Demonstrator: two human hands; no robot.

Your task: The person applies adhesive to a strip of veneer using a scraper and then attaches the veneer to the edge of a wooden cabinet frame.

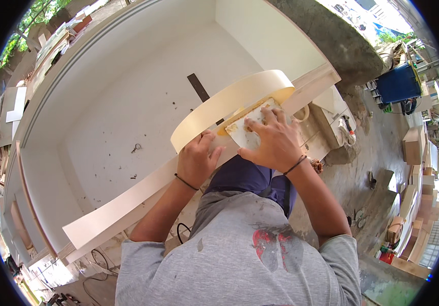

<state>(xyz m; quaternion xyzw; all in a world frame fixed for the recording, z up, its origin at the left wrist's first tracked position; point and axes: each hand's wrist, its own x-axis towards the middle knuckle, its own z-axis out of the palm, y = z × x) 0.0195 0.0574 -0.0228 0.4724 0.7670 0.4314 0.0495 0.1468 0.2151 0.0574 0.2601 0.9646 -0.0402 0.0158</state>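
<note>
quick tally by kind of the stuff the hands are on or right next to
pale edge-banding strip, curled in a loop: 1
flat scraper blade smeared with yellow glue: 1
white cabinet panel edge: 1
dark flat bar lying inside the cabinet: 1
hands, left hand and right hand: 2
dark wrist bands: 2
total: 8

Smooth cream veneer strip point(229, 102), matt white cabinet panel point(143, 107), glue-smeared scraper point(247, 133)

head view, steeply downward, close above hands point(240, 148)
</note>
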